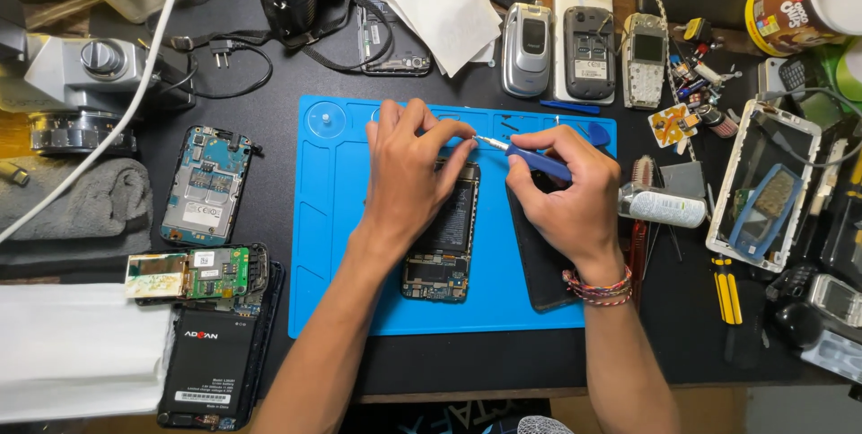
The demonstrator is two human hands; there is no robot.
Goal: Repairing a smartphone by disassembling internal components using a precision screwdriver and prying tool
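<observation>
The opened phone (442, 241) lies lengthwise on the blue mat (337, 245) in front of me. Its back cover is already off, so the battery and the circuit board at the near end are bare. I judge the disassembly begun but far from finished: battery and board both sit in the frame, and I cannot see any loose screws set aside on the mat.

My left hand (406, 178) rests on the phone's upper half, its grip pinched narrow with thumb and forefinger meeting right at the metal tip of the screwdriver (530, 157). Whether a screw sits between those fingertips I cannot tell; it would be too small to make out. My right hand (570, 192) is wrapped around the screwdriver's blue handle, holding it nearly level, tip pointing left toward the phone's far end.

Under my right palm lies a dark flat panel (539, 263), probably the removed cover or another handset; my hand hides its upper part. My left hand covers the top of the phone, so the spot being worked on is out of sight.

Farther off on the tabletop (296, 79) are a grey flip phone (526, 48), a white phone with its back open (585, 39) and a folded tissue (444, 3). To the left, two more stripped handsets (206, 187) lie beside the mat, and the microscope (76, 84) is cut off at the edge.
</observation>
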